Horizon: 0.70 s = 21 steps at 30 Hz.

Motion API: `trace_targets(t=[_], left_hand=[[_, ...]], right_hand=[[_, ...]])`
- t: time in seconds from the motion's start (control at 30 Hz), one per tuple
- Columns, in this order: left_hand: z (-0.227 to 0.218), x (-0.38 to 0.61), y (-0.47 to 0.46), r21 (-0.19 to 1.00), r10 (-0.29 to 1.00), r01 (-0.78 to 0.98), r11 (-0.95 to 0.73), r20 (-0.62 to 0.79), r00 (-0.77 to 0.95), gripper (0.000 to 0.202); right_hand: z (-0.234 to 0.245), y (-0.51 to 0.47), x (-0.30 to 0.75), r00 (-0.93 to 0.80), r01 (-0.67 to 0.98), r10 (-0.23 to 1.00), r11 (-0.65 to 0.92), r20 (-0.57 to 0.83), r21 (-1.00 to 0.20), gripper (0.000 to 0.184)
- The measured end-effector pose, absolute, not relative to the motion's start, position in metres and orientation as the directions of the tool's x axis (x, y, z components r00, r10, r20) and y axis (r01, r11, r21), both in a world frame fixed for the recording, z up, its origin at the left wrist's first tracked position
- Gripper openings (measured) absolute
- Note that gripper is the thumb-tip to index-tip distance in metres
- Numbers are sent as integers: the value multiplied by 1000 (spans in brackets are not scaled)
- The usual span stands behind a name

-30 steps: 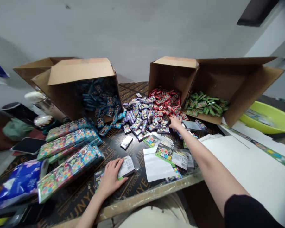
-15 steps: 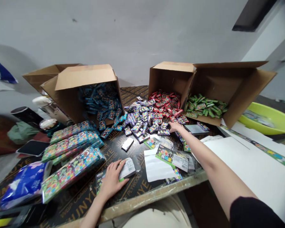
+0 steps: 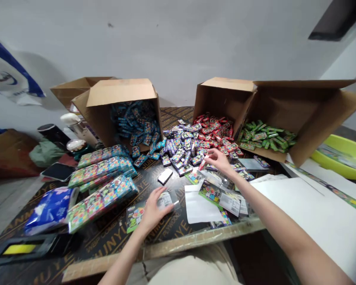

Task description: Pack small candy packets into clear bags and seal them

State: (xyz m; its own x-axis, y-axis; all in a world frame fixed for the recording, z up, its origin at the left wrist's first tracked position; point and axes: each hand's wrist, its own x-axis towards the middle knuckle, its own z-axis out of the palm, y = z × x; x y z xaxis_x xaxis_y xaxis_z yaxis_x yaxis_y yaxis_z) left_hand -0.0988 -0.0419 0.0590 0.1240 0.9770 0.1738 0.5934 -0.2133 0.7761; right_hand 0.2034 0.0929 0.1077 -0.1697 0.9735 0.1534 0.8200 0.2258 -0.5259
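Taking the middle of my view as the dial's centre, a dark table (image 3: 178,222) spreads below me, with a cardboard box (image 3: 121,93) of blue packets at ten o'clock and another box (image 3: 228,85) of red ones at two. Long packs (image 3: 99,180) lie stacked at eight. My left hand (image 3: 154,208) is at seven, laid over a clear bag (image 3: 165,199), thumb apart from fingers; whether it grips, I cannot tell. My right hand (image 3: 219,161), at four, pinches a red packet (image 3: 203,162) between thumb and fingers.
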Motion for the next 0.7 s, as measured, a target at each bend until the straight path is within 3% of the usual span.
trace_targets(t=[0.07, 0.1, 0.2, 0.27, 0.37, 0.47, 0.63, 0.7], left_hand=[[77, -73, -40, 910, 988, 393, -132, 88, 127, 52], [84, -63, -39, 954, 993, 292, -60, 27, 116, 48], [90, -48, -37, 982, 976, 23, 187, -188, 110, 29], [87, -52, -38, 951, 952, -93, 294, -283, 115, 32], [80, -65, -41, 927, 935, -143, 347, -329, 134, 34], [75, -77, -43, 922, 928, -140, 361, -339, 157, 33], [73, -95, -41, 955, 957, -77, 286, -282, 63, 36], [74, -101, -40, 944, 942, -66, 323, -313, 122, 41]], right_hand=[[103, 66, 167, -303, 581, 944, 289, 127, -761, 31], [101, 53, 151, -359, 497, 928, 279, 98, -821, 32], [97, 20, 121, -430, 408, 901, 255, 62, -877, 37], [97, 7, 115, -434, 372, 888, 332, 154, -867, 51], [96, -5, 112, -513, 362, 800, 530, 311, -767, 92], [92, -13, 107, -560, 384, 752, 607, 347, -696, 84], [85, -16, 104, -456, 438, 807, 571, 376, -694, 73], [84, -16, 105, -466, 434, 795, 587, 387, -684, 73]])
